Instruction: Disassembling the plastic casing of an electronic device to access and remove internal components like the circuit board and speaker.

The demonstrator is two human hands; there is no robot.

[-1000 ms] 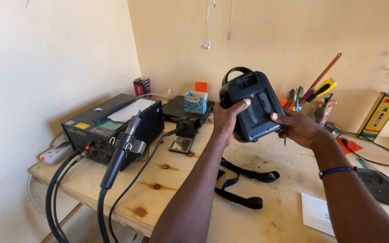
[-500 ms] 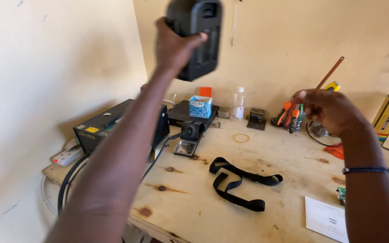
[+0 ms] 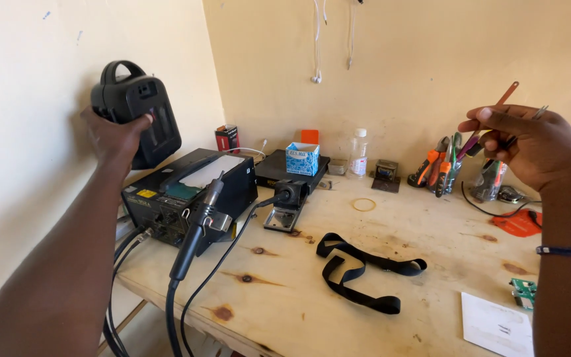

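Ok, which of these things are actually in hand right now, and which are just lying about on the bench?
In hand:
left hand holds the black handled device up by the wall
right hand raised, holding a thin metal tool

Lying about:
black strap
rework station
rubber band
clear bottle
small circuit board

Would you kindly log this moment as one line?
left hand: grips black handled plastic box | right hand: pinches thin metal tweezers | black strap: on wooden bench

Both forearms were bare, with no sleeves reaching into view. The right wrist wore a thin dark blue band [image 3: 568,252], narrow and plain. The left hand [image 3: 115,137] and right hand [image 3: 530,147] carried no gloves, rings or watch.
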